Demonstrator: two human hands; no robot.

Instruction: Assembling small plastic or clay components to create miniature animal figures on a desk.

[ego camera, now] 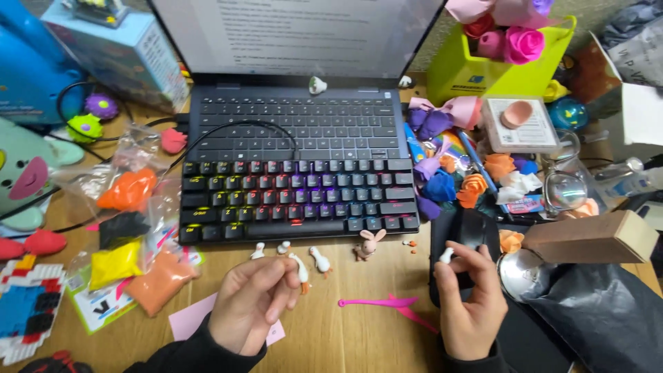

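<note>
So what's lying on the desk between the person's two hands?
In the head view, a thin pink plastic tool lies on the bare wood between the left hand and the right hand. Farther back stands a small pink clay rabbit.

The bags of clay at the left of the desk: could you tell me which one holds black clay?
The black clay bag is the middle one, lying between the orange bag above it and the yellow bag below it.
</note>
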